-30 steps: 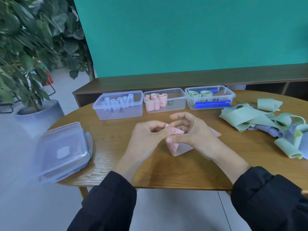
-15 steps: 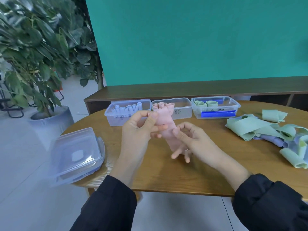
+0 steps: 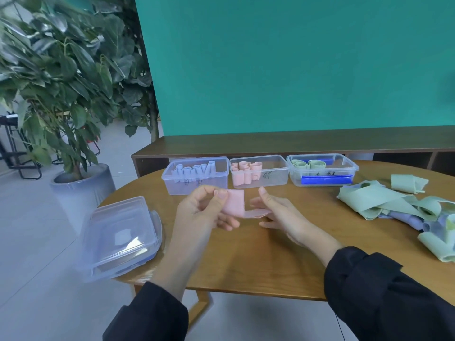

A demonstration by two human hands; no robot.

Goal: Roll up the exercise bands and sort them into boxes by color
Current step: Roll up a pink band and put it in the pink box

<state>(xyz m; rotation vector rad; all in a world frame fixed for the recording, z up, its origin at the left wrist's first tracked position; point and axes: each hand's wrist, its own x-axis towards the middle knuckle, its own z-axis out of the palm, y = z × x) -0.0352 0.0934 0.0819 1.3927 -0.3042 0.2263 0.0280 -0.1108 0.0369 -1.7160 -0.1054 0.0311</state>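
Note:
A pink exercise band (image 3: 235, 203) hangs in the air above the table, in front of the boxes. My left hand (image 3: 206, 210) pinches its left end between thumb and fingers. My right hand (image 3: 275, 210) holds the band's lower right end, index finger raised. Three clear boxes stand in a row behind: the left box (image 3: 194, 175) has lilac rolls, the middle box (image 3: 259, 174) has pink rolls, the right box (image 3: 322, 170) has green rolls and a blue strip. A heap of loose green and lilac bands (image 3: 403, 207) lies at the right.
A stack of clear box lids (image 3: 120, 235) sits at the round wooden table's (image 3: 246, 262) left edge. A potted plant (image 3: 61, 94) stands on the floor to the left. A low wooden shelf (image 3: 270, 143) and a green wall are behind the boxes.
The pink band was lifted off the table. My left hand moved up and left with one end, and my right hand now holds the other end, with the band stretched between them.

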